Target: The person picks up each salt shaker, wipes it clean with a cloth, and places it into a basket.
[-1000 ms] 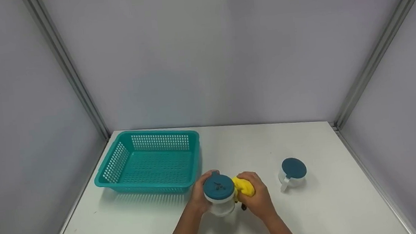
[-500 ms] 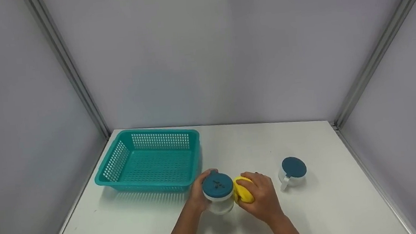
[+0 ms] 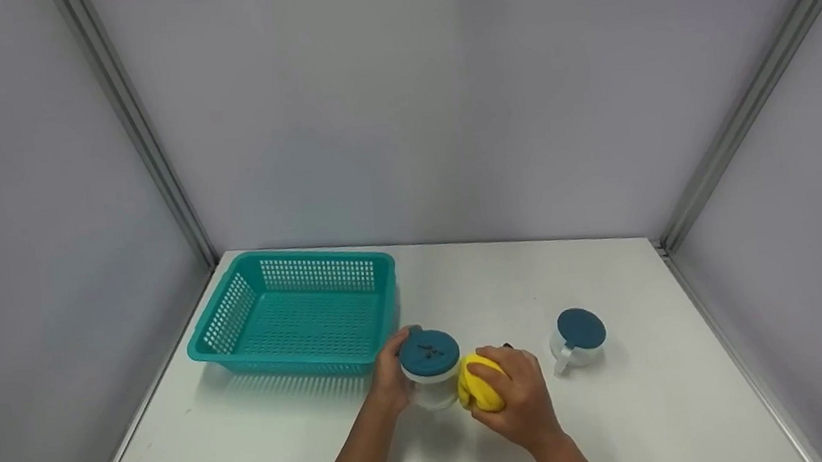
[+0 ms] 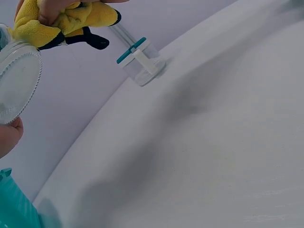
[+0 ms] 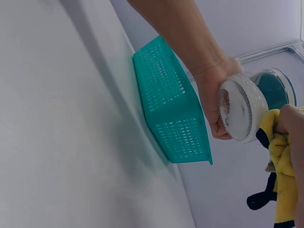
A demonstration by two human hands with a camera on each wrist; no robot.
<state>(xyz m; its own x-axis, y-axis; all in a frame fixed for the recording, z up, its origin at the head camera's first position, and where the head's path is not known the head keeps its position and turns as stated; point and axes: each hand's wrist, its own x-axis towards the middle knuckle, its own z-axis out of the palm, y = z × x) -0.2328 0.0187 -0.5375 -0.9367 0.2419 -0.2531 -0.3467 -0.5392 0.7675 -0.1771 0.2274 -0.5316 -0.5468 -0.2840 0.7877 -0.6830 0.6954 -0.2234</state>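
In the head view my left hand (image 3: 390, 382) grips a clear jar (image 3: 434, 391) with a blue lid (image 3: 429, 352) from its left side. Its round ribbed base (image 5: 236, 110) shows from below in the right wrist view, held up off the table. On the jar's other side my right hand (image 3: 521, 400) clutches a bunched yellow cloth (image 3: 481, 384) with black edging. The cloth lies against the jar's wall, and a black-tipped end (image 4: 95, 40) dangles loose in the left wrist view. My right palm is hidden behind the fingers and cloth.
A teal plastic basket (image 3: 296, 367) with perforated sides stands at the back left of the white table (image 3: 252, 453). To the right is a clear mug (image 3: 578, 354) with a blue lid and white handle. Grey panels rise behind the table and at both sides.
The jar and my left hand have shifted slightly away from me. My right hand has moved a little right and nearer to me, carrying the cloth lower along the jar's side.
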